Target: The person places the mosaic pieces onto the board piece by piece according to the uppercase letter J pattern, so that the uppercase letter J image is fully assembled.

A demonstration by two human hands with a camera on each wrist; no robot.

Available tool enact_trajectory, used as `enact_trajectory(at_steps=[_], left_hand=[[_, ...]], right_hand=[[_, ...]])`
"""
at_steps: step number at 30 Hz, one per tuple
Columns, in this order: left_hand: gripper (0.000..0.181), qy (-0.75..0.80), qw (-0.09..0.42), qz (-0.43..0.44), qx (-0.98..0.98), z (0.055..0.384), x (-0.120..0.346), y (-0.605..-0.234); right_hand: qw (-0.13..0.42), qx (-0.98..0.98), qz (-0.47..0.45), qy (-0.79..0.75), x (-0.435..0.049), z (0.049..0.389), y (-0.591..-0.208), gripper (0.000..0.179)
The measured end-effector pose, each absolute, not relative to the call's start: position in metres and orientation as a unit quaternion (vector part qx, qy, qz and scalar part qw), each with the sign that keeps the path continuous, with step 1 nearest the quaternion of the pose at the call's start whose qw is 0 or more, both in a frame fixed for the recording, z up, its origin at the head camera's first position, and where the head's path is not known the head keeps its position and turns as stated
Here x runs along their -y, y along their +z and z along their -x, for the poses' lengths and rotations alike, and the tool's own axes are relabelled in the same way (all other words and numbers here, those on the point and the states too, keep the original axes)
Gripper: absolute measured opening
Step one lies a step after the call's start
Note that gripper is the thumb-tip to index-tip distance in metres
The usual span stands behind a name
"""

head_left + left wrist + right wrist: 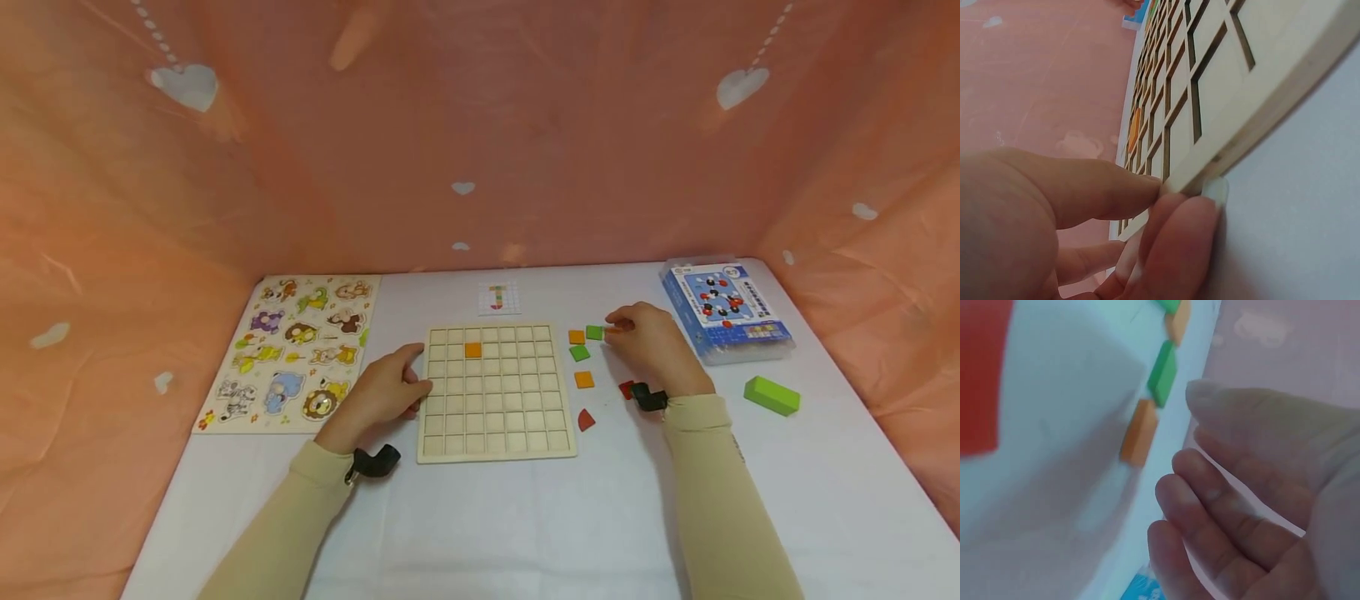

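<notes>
A wooden grid board [495, 459] lies flat, with one orange square tile [472, 350] in an upper-left cell. My left hand [386, 385] holds the board's left edge, thumb on the rim and fingers bent against the side in the left wrist view. Right of the board, my right hand [648, 346] hovers with thumb and fingers apart, near an orange tile [1138, 433] that lies on the table. Next to that tile is a green tile [595, 332]. Another green tile [580, 353], an orange tile [584, 380] and a red quarter-round piece [587, 420] lie closer to the board.
A small pattern card [498, 297] lies behind the board. At the left is an animal puzzle board [288, 354]. To the right are a blue boxed set [723, 308] and a green block [772, 396]. A red piece [627, 389] lies under the right wrist.
</notes>
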State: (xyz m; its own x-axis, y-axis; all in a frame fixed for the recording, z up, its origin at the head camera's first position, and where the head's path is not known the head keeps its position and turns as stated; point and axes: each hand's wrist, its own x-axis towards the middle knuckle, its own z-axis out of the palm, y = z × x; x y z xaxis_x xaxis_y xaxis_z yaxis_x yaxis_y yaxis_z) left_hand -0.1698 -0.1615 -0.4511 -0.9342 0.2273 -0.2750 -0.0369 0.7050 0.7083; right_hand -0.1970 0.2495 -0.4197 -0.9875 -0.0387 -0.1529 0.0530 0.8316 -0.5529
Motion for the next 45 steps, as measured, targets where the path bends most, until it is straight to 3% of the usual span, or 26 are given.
enact_trajectory(at_steps=[14, 45], left_hand=[[0.072, 0.386, 0.178, -0.050, -0.904, 0.168, 0.158, -0.455], [0.072, 0.391, 0.178, -0.043, -0.902, 0.169, 0.163, -0.451]], right_hand=[[0.132, -0.948, -0.022, -0.289, -0.263, 0.198, -0.426, 0.034], [0.092, -0.952, 0.012, -0.290, -0.250, 0.200, -0.418, 0.031]])
